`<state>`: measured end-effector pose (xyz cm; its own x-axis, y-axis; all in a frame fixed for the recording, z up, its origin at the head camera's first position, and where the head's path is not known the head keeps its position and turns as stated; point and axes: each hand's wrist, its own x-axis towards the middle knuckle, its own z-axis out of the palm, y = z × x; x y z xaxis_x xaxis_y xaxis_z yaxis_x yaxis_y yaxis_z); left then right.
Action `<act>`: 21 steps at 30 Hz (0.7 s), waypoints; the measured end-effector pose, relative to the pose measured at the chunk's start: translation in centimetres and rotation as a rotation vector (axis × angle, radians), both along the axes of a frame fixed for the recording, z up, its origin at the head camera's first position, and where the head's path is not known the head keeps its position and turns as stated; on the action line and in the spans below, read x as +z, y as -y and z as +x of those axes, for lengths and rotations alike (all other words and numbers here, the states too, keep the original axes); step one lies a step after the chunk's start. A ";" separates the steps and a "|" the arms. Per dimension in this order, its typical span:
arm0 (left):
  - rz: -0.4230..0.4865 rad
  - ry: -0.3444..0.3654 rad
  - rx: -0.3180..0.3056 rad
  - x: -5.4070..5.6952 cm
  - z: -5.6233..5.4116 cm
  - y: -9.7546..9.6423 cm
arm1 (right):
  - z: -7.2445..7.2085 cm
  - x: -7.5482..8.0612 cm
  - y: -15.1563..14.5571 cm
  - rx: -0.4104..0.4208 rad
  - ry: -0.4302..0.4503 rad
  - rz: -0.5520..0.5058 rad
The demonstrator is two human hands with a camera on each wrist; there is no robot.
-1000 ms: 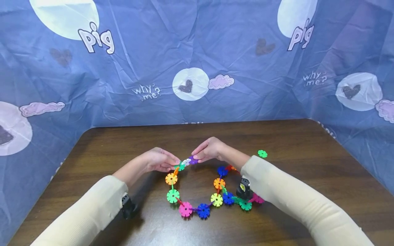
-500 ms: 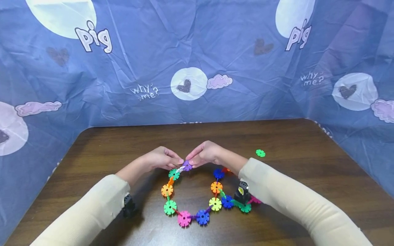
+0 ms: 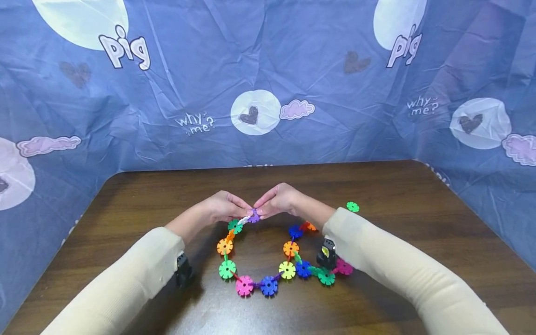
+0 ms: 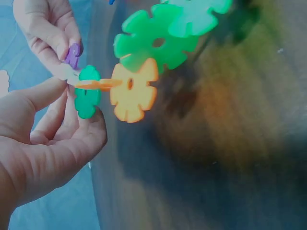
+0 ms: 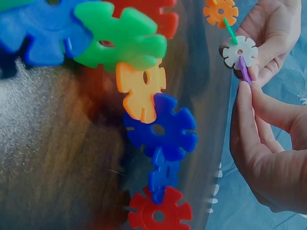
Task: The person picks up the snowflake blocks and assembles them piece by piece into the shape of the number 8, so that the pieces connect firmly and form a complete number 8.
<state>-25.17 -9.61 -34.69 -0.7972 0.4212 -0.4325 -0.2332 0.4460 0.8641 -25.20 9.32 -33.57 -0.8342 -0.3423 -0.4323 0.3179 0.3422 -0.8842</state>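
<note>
Both hands meet at the end of a chain of notched plastic snowflake discs. With thumb and finger, my right hand (image 3: 279, 202) pinches a purple snowflake disc (image 3: 254, 216). My left hand (image 3: 223, 207) pinches the white snowflake disc (image 5: 240, 51) slotted into it, its fingertips right beside the purple one. A teal-green disc (image 4: 87, 96) follows the white one, then orange discs (image 4: 134, 91). The chain curves toward the front through green (image 3: 227, 269), pink (image 3: 244, 285) and blue (image 3: 269, 285) discs, then back up on the right through a yellow disc (image 3: 287, 270).
A branch with teal-green (image 3: 326, 277) and magenta (image 3: 344, 266) discs lies under the right forearm, partly hidden. Dark blue (image 3: 295, 231) and orange-red (image 3: 309, 225) discs end the right side. One loose green disc (image 3: 352, 206) lies farther right on the brown table (image 3: 167, 186).
My left fingers have shifted from the teal-green disc to the white one. My right hand has moved left, the purple disc has turned to face the camera, and the hands have come together.
</note>
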 end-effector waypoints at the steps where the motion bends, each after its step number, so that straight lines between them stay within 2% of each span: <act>1: -0.010 0.003 -0.006 0.1 -0.2 0.0 | -0.1 0.1 -0.1 -0.005 -0.005 0.005; 6: -0.118 0.025 -0.063 0.5 -1.1 1.0 | -0.6 0.4 -1.4 0.009 -0.014 0.072; 9: -0.146 0.045 -0.087 0.4 -1.5 1.9 | -1.2 0.4 -3.1 0.020 -0.020 0.110; 16: -0.130 0.079 -0.065 0.1 -1.8 3.4 | -2.7 0.6 -9.3 -0.031 -0.049 0.163; 21: -0.113 0.088 -0.052 0.1 -1.7 3.7 | -2.9 0.6 -14.1 -0.070 -0.076 0.260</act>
